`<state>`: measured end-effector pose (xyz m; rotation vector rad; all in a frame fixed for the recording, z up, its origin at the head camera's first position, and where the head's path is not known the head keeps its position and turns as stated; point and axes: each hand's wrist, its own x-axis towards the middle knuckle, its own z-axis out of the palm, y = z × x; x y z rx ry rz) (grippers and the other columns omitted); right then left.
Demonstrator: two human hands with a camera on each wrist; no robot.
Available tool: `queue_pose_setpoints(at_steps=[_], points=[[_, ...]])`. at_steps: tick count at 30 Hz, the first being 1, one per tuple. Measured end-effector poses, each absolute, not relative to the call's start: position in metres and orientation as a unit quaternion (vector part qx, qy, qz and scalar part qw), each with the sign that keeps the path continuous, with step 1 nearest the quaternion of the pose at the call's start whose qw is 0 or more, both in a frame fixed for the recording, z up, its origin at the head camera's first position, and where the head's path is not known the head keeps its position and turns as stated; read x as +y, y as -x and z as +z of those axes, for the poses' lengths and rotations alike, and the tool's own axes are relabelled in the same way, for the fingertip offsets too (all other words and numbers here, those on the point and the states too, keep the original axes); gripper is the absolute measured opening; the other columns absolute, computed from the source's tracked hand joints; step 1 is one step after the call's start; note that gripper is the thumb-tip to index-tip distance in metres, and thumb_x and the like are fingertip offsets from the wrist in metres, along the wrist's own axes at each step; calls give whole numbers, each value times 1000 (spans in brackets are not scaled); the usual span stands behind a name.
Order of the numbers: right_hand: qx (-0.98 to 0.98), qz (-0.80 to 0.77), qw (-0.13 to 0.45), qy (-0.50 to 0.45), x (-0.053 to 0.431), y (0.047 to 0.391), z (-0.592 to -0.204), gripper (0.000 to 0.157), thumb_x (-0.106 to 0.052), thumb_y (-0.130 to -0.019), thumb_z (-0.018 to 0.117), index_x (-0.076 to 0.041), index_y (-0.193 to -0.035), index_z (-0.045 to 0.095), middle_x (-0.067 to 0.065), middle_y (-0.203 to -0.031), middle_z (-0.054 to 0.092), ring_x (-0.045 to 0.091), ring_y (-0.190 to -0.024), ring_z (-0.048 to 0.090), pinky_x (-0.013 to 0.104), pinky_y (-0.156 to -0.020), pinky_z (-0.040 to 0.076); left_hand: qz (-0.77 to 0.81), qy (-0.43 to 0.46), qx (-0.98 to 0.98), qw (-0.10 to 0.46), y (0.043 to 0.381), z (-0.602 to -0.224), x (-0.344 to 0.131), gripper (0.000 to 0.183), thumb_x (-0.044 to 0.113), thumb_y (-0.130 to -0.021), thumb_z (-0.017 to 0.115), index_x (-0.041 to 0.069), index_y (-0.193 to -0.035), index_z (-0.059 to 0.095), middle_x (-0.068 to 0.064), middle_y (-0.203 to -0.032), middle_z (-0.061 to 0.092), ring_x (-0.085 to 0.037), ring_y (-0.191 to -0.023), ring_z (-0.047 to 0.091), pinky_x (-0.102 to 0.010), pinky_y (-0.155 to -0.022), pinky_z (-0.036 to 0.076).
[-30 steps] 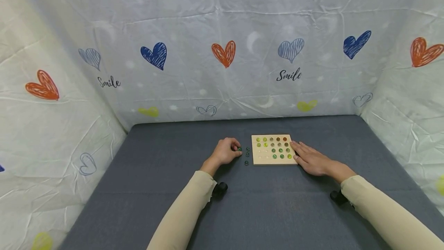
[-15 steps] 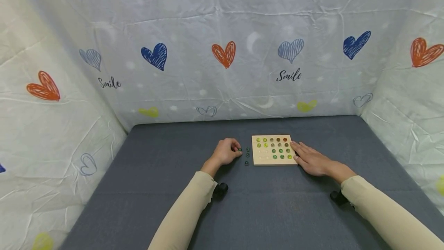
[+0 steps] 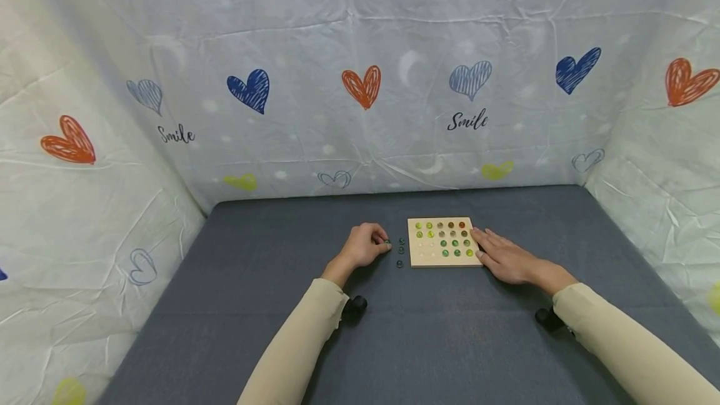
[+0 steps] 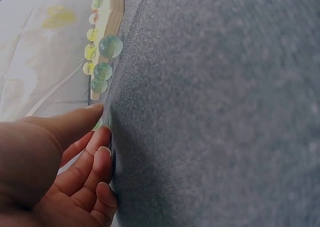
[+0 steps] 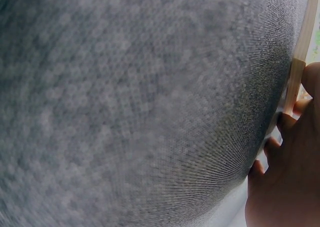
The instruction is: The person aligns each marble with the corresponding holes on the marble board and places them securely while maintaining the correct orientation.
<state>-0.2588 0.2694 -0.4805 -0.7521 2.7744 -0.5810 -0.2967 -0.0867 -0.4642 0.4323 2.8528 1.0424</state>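
Note:
Left of a pale wooden peg-hole board (image 3: 415,261), my left hand (image 3: 364,247) pinches a green glass marble (image 3: 387,242) between thumb and fingers, close over the cloth. In the left wrist view the fingers mostly hide that marble. Three more green marbles (image 3: 402,250) lie in a loose line between this hand and the board. My right hand (image 3: 506,261) lies with fingers extended against the board's right edge, thumb at the near right corner. Rows of yellow-green marbles (image 3: 430,225), green marbles (image 3: 455,244) and reddish marbles (image 3: 462,225) sit on the board; several hollows at its near left are bare.
A dark grey cloth (image 3: 439,330) covers the table. White curtains (image 3: 304,136) printed with hearts enclose its back and both sides. A black wrist device (image 3: 355,306) is strapped at the left sleeve, another wrist device (image 3: 548,319) at the right.

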Motion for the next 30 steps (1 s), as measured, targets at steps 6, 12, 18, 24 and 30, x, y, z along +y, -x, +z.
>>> queue_pose_setpoints(at_steps=[6, 12, 18, 24, 30], points=[[942, -196, 113, 247, 269, 261, -483, 63, -35, -113, 34, 0, -162, 15, 22, -169, 13, 47, -154, 11, 61, -121, 14, 346, -147, 926, 33, 295, -465, -90, 9, 12, -93, 77, 6, -96, 72, -3, -85, 68, -14, -73, 59, -31, -69, 50], [941, -201, 117, 245, 269, 263, -484, 62, -33, -113, 35, 0, -163, 15, 22, -169, 13, 46, -154, 10, 62, -121, 13, 350, -148, 924, 32, 294, -464, -94, 9, 11, -92, 78, 6, -96, 72, -3, -84, 68, -13, -73, 60, -32, -71, 51], [941, -202, 116, 246, 270, 262, -483, 63, -35, -113, 34, 0, -162, 16, 21, -169, 14, 46, -154, 10, 61, -121, 13, 352, -148, 924, 32, 289, -461, -96, 10, 12, -93, 77, 6, -98, 72, -3, -86, 67, -14, -75, 60, -33, -72, 51], [940, -203, 114, 248, 269, 261, -482, 63, -35, -113, 34, 0, -162, 16, 21, -169, 14, 46, -154, 10, 61, -121, 14, 358, -151, 921, 26, 286, -459, -96, 10, 13, -94, 77, 7, -100, 72, -3, -88, 67, -14, -76, 59, -33, -72, 51], [938, -208, 108, 257, 269, 260, -481, 65, -41, -113, 31, -1, -163, 17, 22, -168, 16, 47, -153, 12, 61, -120, 14, 364, -165, 916, 25, 283, -456, -94, 10, 13, -95, 75, 7, -102, 71, -3, -90, 67, -14, -77, 59, -32, -71, 51]])
